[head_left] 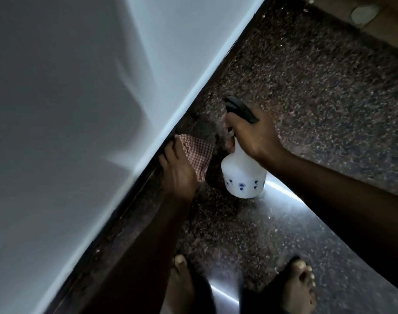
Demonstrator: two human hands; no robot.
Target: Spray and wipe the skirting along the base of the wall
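Mid-task: my left hand point(178, 171) presses the checked cloth point(196, 155) to the skirting point(189, 120), right hand point(252, 134) grips the spray bottle point(243, 175); far stretch remains.

Dim, soft-focus view; glare streaks on the floor point(284, 211), soft shadows on the wall point(68, 109).

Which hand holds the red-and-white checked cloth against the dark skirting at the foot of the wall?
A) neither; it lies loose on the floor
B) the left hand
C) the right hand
B: the left hand presses the red-and-white checked cloth there, while the right hand grips the white plastic spray bottle.
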